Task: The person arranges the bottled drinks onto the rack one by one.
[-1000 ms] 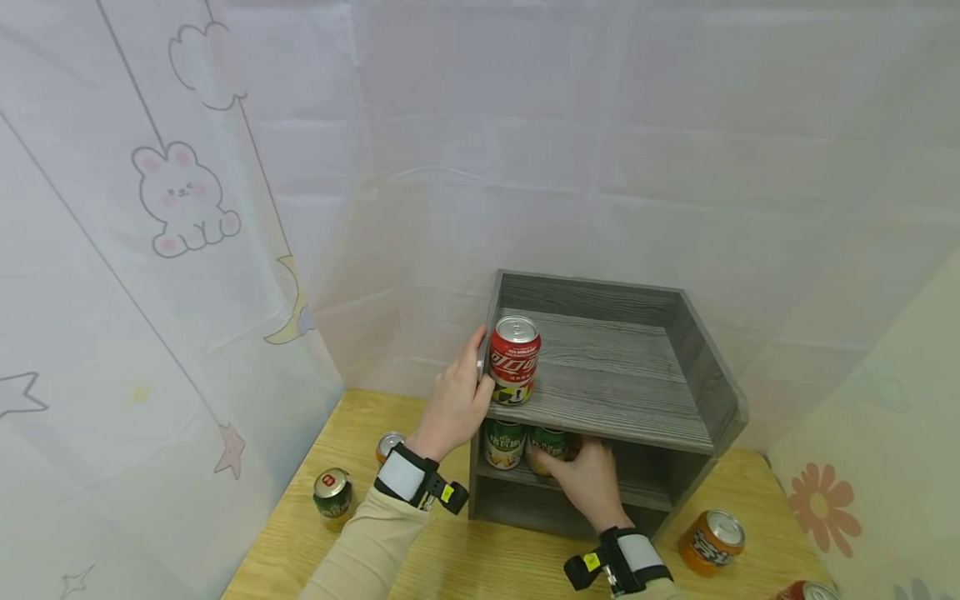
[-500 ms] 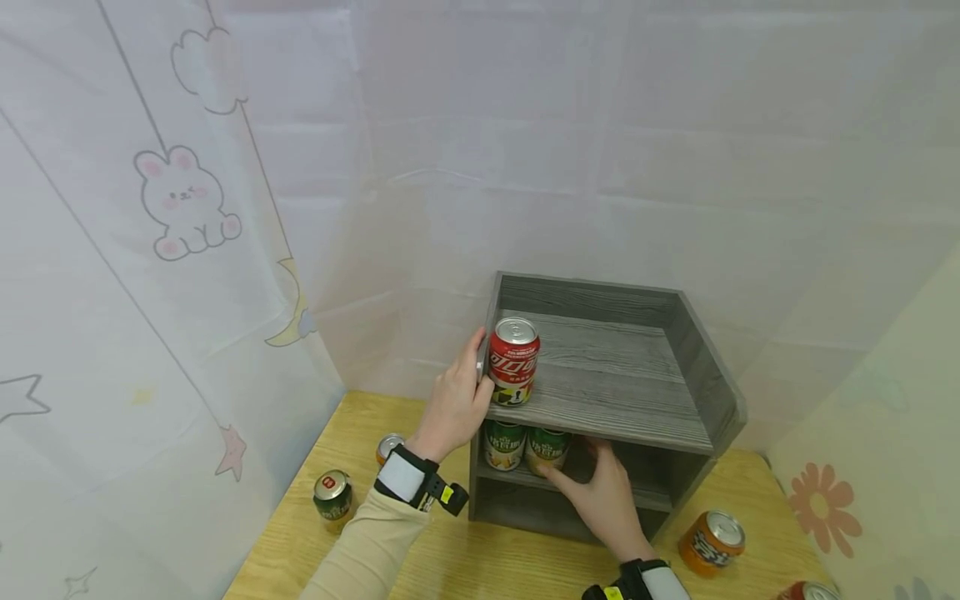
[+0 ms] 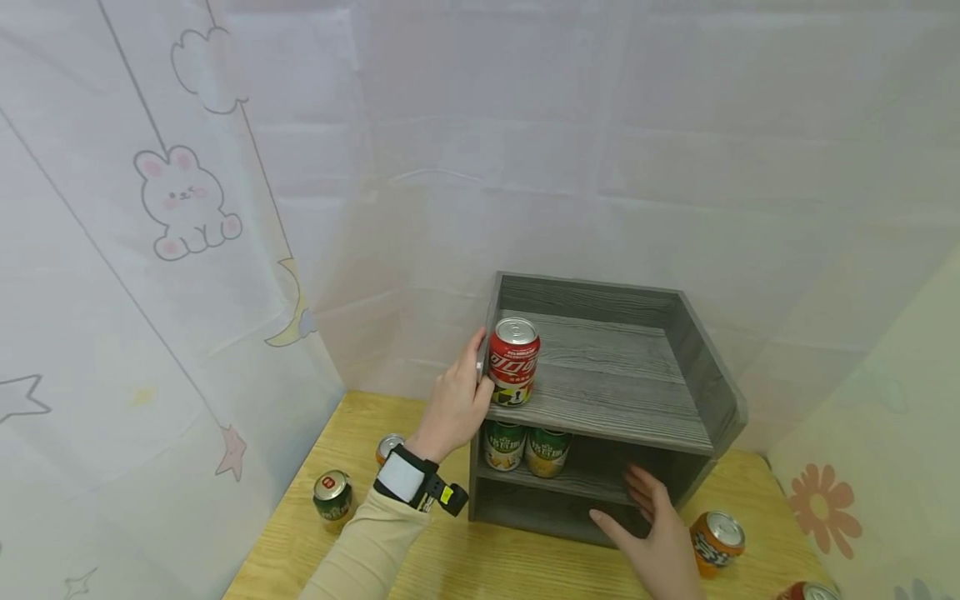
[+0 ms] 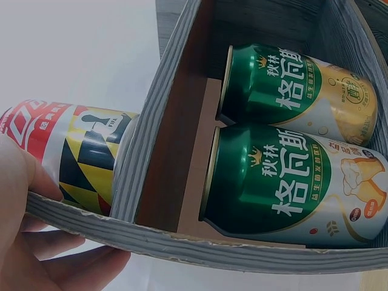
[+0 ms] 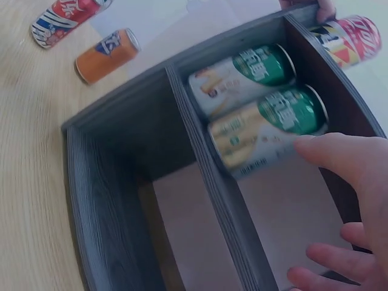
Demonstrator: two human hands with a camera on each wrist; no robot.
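Observation:
In the head view, my left hand (image 3: 453,404) grips the left side panel of a grey wooden shelf (image 3: 615,358), thumb inside and fingers outside. A red can (image 3: 513,362) stands upright on the top board, close to that thumb. Beneath, on the middle board, two green-topped drink cans stand side by side: a white-based can (image 4: 297,182) against the left wall and a gold-based can (image 4: 297,91) beside it. My right hand (image 3: 660,537) is in front of the shelf's right part, fingers spread, holding nothing and apart from the cans.
On the wooden table (image 3: 465,558), a green-and-gold can (image 3: 332,500) and an orange-sided can (image 3: 389,446) stand left of the shelf. To its right are an orange can (image 3: 716,542) and a partly cut-off red can (image 3: 808,592). Printed cloth (image 3: 600,167) hangs behind.
My right hand has let go of the gold-based can and drawn back out of the middle compartment, toward the lower right. My left hand stays on the panel.

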